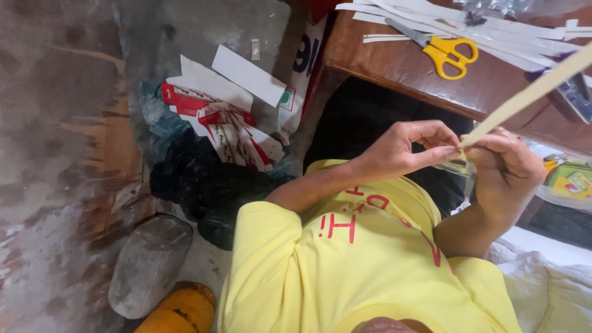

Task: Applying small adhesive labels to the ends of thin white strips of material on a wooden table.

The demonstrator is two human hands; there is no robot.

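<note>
Soft even daylight, dim shadow under the table (pixel 394 68), wide-angle bending at edges, near paper strip (pixel 530 92) blurred

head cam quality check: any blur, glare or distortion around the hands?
Head view: soft, even light, no harsh glare. The left hand and right hand are fairly sharp where they pinch the long cream paper strip; the strip's near end blurs toward the right edge. Yellow-handled scissors on the brown wooden table stay clear. Wide-angle lens bends the frame edges.

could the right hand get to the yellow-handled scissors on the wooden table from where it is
Probably yes: the yellow-handled scissors lie uncovered on the brown wooden table, just beyond the right hand. But that hand is pinching a long cream paper strip with the left hand.
</note>
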